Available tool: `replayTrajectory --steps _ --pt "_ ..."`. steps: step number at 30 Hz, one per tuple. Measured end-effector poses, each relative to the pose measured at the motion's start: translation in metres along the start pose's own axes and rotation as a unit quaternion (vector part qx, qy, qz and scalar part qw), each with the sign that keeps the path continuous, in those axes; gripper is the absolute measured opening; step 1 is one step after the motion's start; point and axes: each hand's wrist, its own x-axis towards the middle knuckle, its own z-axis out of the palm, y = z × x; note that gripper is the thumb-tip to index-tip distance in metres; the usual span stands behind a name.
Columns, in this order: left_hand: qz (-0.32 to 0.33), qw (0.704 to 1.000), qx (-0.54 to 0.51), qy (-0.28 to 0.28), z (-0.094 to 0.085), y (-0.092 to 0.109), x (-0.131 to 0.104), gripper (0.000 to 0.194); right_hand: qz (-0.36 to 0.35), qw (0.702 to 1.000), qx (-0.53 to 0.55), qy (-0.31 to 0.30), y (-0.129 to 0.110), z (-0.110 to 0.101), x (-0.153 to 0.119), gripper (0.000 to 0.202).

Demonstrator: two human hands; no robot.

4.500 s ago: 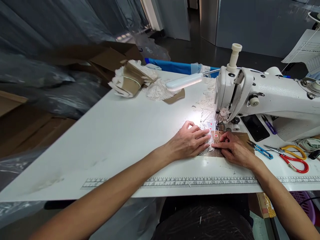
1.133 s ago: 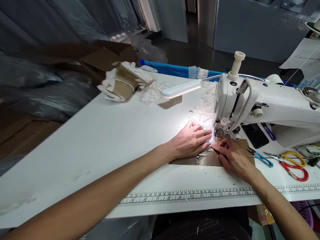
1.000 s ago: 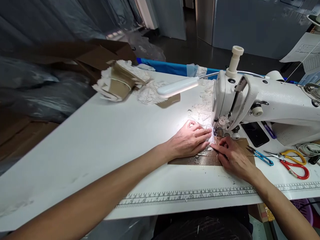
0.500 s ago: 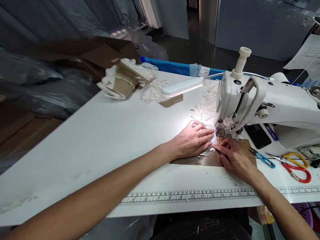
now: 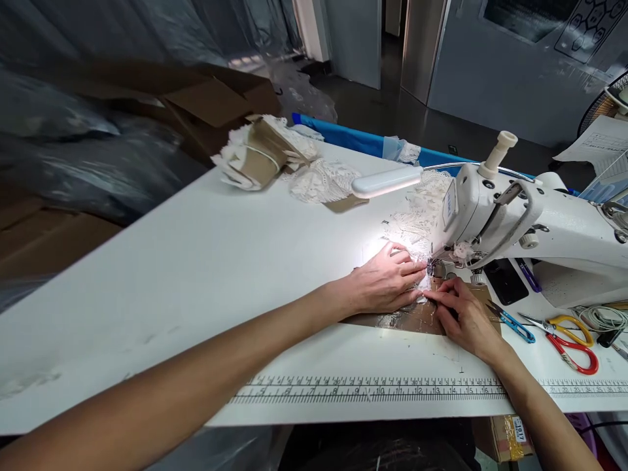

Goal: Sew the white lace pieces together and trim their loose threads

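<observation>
A narrow strip of white lace (image 5: 422, 285) lies under the needle area of a white sewing machine (image 5: 490, 216), brightly lit. My left hand (image 5: 392, 278) rests flat on the lace, fingers stretched toward the presser foot (image 5: 430, 267) and covering most of the strip. From the right, my right hand (image 5: 458, 311) touches the lace's near end with its outstretched index fingertip. Its thumb stands apart below, and the other fingers are bent. Brown tape-like sheeting (image 5: 417, 320) covers the tabletop beneath both hands. More white lace (image 5: 417, 219) is heaped behind the left hand.
A lamp (image 5: 387, 182) reaches over the white table (image 5: 196, 261). Blue thread snips (image 5: 513, 322), scissors (image 5: 572, 340), a phone (image 5: 505, 281) and a purple pen-like tool (image 5: 528, 275) lie at right. A lace bundle (image 5: 260, 154) sits at the back left. A printed ruler (image 5: 367, 389) edges the front.
The camera view has turned and tilted slightly. Both hands keep nearly the same place at the lace beside the presser foot; no grip change shows.
</observation>
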Motion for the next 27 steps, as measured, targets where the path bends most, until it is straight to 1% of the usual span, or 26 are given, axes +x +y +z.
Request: replayTrajectory --steps 6,10,14,17,22,27 --pt "0.003 1.000 0.014 0.004 -0.0008 0.0007 0.0001 0.033 -0.002 1.000 0.017 0.011 0.0008 0.0000 -0.0001 0.041" --pt "-0.013 1.000 0.016 0.002 -0.0005 0.0032 -0.0008 0.032 -0.008 1.000 0.023 0.014 0.0012 0.0002 0.0001 0.042" --pt "-0.035 0.999 0.004 0.022 0.0012 0.0054 -0.0020 0.031 -0.007 0.999 0.030 0.010 0.0021 -0.0004 0.0013 0.043" --pt "-0.035 0.999 -0.001 0.030 0.0017 0.0045 -0.0027 0.030 -0.013 0.999 0.026 0.015 0.0042 -0.0002 0.0022 0.043" --pt "-0.020 0.999 0.018 0.027 -0.0016 0.0017 -0.0034 0.028 -0.021 0.999 0.019 0.017 0.0058 -0.0003 0.0028 0.040" --pt "-0.033 0.999 0.034 0.022 -0.0014 0.0045 -0.0032 0.030 -0.025 0.999 0.007 0.030 0.0056 -0.0001 0.0030 0.039"
